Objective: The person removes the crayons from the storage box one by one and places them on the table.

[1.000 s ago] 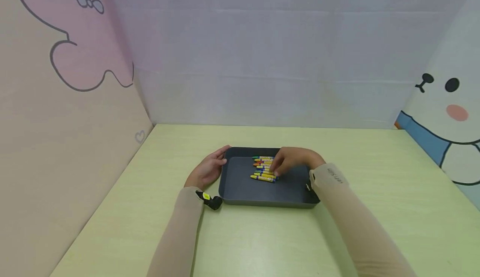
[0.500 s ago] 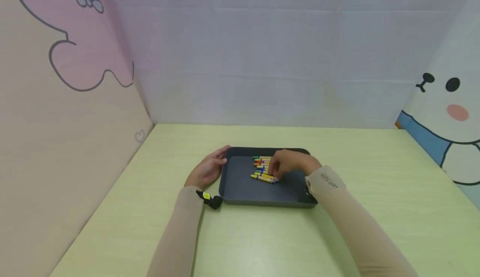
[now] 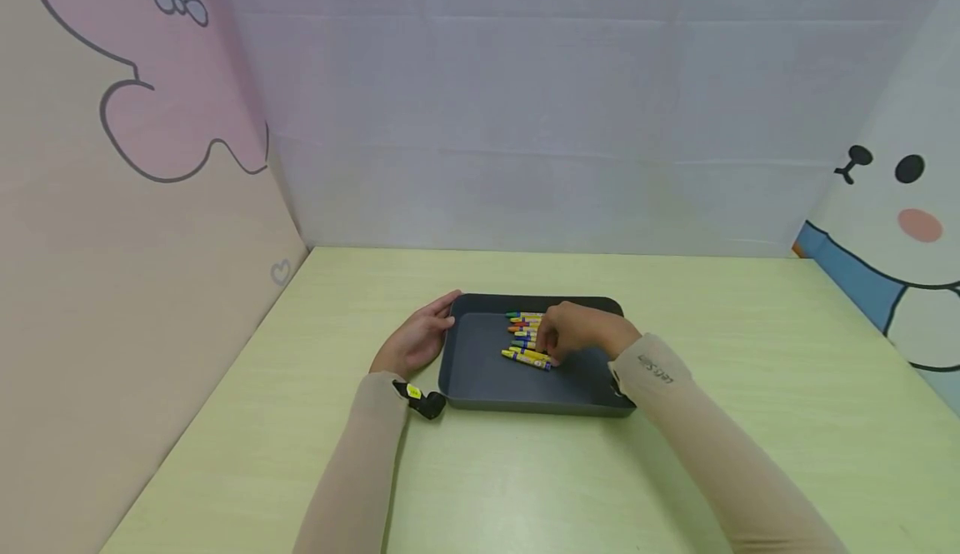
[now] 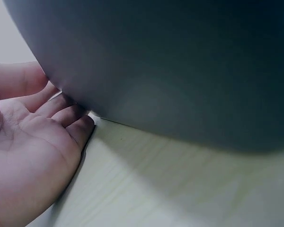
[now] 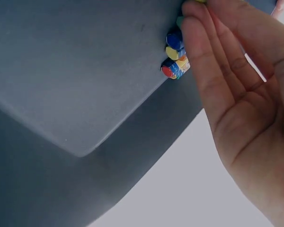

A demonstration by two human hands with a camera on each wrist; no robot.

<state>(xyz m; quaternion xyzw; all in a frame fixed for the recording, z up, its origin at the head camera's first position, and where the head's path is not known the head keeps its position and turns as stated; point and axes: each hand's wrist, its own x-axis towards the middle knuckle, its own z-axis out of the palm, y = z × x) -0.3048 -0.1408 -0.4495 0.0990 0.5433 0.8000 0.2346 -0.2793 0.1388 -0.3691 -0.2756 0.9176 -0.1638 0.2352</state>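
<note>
Resting on crayons (image 3: 528, 339) in tray (image 3: 487, 379) mid-tabletop (image 3: 675, 471): right hand (image 3: 581, 331), fingers straight, gripping nothing | crayons' long axes run left-right, ends at its fingertips | left hand (image 3: 417, 339) flat against tray's left wall, farther off

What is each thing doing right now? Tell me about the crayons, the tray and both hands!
crayons: lying side by side in a row inside the tray, right ends under the fingers.
tray: flat on the green table, holds only the crayons.
left hand: open, fingers resting against the tray's left outer wall.
right hand: open, straight fingers pressed against the crayon ends.
black tool with yellow tag: lying on the table by the left wrist.
</note>
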